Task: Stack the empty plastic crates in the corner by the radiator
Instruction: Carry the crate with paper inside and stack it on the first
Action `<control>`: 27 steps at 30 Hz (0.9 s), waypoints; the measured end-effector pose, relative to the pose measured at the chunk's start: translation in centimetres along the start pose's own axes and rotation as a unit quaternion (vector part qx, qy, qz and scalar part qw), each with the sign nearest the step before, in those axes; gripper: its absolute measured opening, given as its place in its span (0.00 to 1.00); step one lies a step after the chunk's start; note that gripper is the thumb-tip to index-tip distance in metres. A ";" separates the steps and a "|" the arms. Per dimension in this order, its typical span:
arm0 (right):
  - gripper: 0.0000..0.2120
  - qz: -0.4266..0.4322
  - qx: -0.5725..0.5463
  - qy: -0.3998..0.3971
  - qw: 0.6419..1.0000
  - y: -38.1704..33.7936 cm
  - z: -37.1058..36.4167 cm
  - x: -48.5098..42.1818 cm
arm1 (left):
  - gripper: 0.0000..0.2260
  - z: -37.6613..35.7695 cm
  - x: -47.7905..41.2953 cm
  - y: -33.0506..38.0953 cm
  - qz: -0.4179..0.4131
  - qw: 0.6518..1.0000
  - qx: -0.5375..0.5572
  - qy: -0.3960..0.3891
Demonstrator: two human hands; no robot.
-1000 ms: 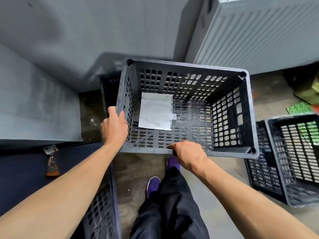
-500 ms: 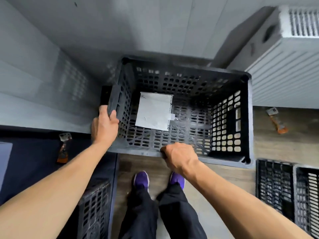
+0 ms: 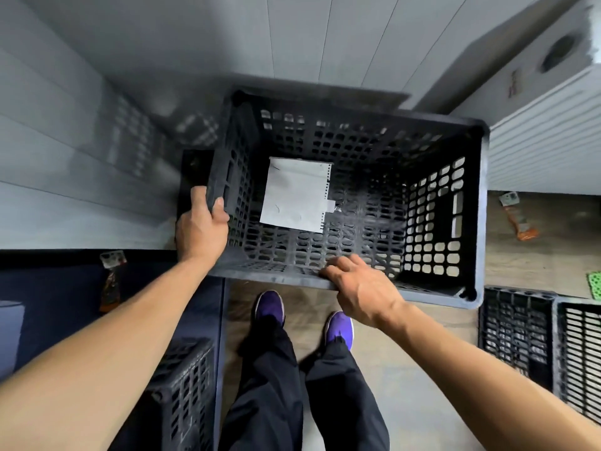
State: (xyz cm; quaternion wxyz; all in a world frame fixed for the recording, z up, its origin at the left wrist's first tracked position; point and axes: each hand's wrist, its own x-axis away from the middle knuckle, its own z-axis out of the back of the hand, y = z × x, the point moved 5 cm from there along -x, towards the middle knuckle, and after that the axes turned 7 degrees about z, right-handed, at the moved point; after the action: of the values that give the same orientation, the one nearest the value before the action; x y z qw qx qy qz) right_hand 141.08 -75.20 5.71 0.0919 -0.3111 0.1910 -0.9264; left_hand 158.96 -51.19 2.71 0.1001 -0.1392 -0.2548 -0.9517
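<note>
Held in the corner beside the white ribbed radiator (image 3: 546,141), the black perforated plastic crate (image 3: 357,131), its left rim gripped by the left hand (image 3: 200,234) and its near rim clasped by the right hand (image 3: 361,288), should be kept level and lowered squarely.

Over the last second you've carried the crate (image 3: 483,206) further into the corner. It's now close to the wall (image 3: 195,43), and the radiator (image 3: 536,151) is just off its right side rather than behind it. Your left hand (image 3: 200,229) has slid from the near corner further along the left rim, thumb hooked inside. Your right hand (image 3: 361,289) went from a bunched grip on the near rim to looser, spread fingers. Your shoes (image 3: 270,304) have stepped up level, side by side.
</note>
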 end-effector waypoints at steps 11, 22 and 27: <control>0.29 -0.147 -0.086 0.021 0.985 8.4 4.9 4.7 | 0.13 0.2 0.5 0.3 -0.001 0.999 0.029 0.013; 0.16 -0.291 0.029 0.186 0.938 13.9 6.6 8.1 | 0.12 0.3 0.7 0.7 -0.010 1.000 -0.015 0.021; 0.18 -0.320 0.059 0.227 0.918 14.4 7.2 8.8 | 0.12 1.0 1.3 1.6 0.012 0.998 -0.037 0.046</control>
State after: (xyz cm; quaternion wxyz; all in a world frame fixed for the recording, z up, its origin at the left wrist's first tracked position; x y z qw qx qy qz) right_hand 139.31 -92.97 9.82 -0.2367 -0.1310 0.0420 -0.9618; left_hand 158.41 -52.19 4.68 0.1180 -0.1023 -0.2128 -0.9645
